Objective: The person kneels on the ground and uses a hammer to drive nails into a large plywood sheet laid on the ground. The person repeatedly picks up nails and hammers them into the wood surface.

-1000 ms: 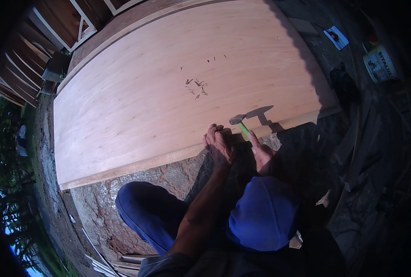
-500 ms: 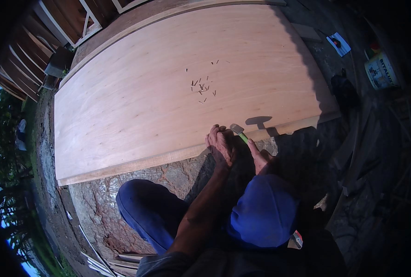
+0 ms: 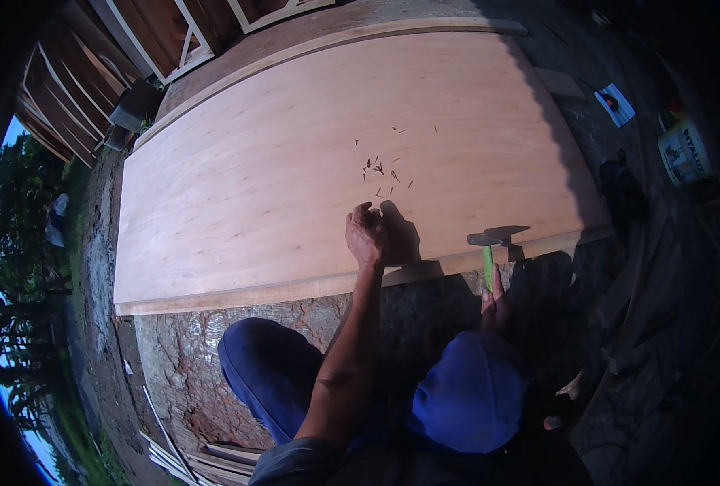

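A large sheet of pale plywood (image 3: 238, 178) lies before me, with a wooden strip (image 3: 214, 297) along its near edge. My left hand (image 3: 365, 235) hovers over the sheet just short of a scatter of nails (image 3: 378, 169). Its fingers are loosely bent and apart, and I see nothing in them. My right hand (image 3: 495, 308) is closed round the green handle of a hammer (image 3: 488, 259). The hammer's dark metal head is raised near the sheet's front edge, casting a shadow on the wood. Part of the right hand is in shade beside my knee.
My blue-clad knees (image 3: 477, 393) are bent close to the near edge, above rough ground (image 3: 182, 356). Wooden strips (image 3: 214, 462) lie at lower left. Door-like wooden frames (image 3: 174, 32) stand at the far left. A bucket (image 3: 685, 152) sits at the right, in shade.
My left hand has moved from the near edge forward over the sheet toward the nails. The right hand has carried the hammer to the right, away from the left hand. The view has shifted slightly.
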`<action>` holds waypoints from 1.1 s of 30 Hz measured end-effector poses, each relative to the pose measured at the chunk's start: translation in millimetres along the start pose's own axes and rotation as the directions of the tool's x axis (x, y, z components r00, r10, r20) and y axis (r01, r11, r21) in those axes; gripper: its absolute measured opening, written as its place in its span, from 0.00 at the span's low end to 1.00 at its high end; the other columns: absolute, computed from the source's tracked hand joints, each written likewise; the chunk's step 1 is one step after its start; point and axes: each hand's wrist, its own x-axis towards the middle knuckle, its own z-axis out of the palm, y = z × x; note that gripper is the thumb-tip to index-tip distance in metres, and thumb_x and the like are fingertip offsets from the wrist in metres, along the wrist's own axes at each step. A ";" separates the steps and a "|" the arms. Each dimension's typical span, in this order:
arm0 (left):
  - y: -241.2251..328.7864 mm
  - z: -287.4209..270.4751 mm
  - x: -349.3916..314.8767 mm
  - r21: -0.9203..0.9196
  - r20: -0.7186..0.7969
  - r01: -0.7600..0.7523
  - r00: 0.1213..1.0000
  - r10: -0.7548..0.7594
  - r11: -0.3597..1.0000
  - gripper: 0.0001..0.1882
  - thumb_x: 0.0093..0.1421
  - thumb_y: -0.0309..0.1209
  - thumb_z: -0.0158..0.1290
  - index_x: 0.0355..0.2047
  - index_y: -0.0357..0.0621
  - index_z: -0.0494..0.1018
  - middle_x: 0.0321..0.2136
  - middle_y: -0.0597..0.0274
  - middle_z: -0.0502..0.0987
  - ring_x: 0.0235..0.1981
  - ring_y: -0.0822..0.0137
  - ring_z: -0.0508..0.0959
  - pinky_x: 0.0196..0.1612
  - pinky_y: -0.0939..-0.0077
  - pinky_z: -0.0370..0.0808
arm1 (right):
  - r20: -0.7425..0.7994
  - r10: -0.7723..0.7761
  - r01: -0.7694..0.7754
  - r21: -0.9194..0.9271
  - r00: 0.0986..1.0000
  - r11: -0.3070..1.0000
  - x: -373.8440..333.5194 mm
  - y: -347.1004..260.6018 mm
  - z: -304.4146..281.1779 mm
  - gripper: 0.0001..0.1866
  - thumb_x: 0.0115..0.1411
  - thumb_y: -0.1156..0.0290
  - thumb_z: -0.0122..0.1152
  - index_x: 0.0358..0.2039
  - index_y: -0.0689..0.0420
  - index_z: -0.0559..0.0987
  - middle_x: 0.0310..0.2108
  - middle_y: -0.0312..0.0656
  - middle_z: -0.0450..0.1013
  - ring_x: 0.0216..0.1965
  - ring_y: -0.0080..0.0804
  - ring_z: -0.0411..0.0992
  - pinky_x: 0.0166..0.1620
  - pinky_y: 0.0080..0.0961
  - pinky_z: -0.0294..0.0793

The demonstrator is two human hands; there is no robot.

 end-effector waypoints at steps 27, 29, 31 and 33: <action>58.4 73.6 -48.5 -0.233 0.444 -0.321 0.804 0.395 0.918 0.14 0.59 0.23 0.54 0.46 0.42 0.76 0.35 0.50 0.82 0.38 0.51 0.83 0.44 0.58 0.79 | -0.267 -0.148 0.057 -0.319 0.952 0.946 -4.7 -5.4 -47.1 0.28 0.71 0.74 0.50 0.71 0.59 0.63 0.41 0.63 0.77 0.33 0.48 0.79 0.34 0.37 0.74; 64.5 76.9 -65.6 -0.175 0.508 -0.415 0.739 0.443 0.893 0.09 0.59 0.27 0.57 0.40 0.42 0.78 0.39 0.49 0.82 0.42 0.45 0.83 0.46 0.57 0.79 | -0.335 -0.184 0.080 -0.300 0.924 0.951 -1.1 -11.6 -46.4 0.28 0.71 0.74 0.50 0.71 0.58 0.63 0.38 0.61 0.78 0.29 0.46 0.79 0.30 0.36 0.72; 56.2 86.1 -72.2 -0.307 0.492 -0.493 0.650 0.579 0.814 0.07 0.62 0.31 0.60 0.40 0.46 0.79 0.38 0.51 0.83 0.40 0.48 0.82 0.52 0.56 0.75 | -0.402 -0.198 0.086 -0.280 0.894 0.956 -2.1 -21.2 -49.1 0.28 0.72 0.73 0.50 0.71 0.58 0.63 0.38 0.59 0.78 0.29 0.45 0.79 0.30 0.35 0.71; 56.5 92.4 -75.5 -0.337 0.426 -0.480 0.689 0.586 0.810 0.08 0.60 0.34 0.60 0.38 0.47 0.78 0.39 0.53 0.81 0.43 0.50 0.80 0.55 0.54 0.71 | -0.315 0.062 -0.126 -0.189 0.947 0.974 -6.8 -34.1 -55.9 0.28 0.72 0.73 0.49 0.72 0.57 0.62 0.44 0.61 0.78 0.33 0.45 0.80 0.34 0.35 0.74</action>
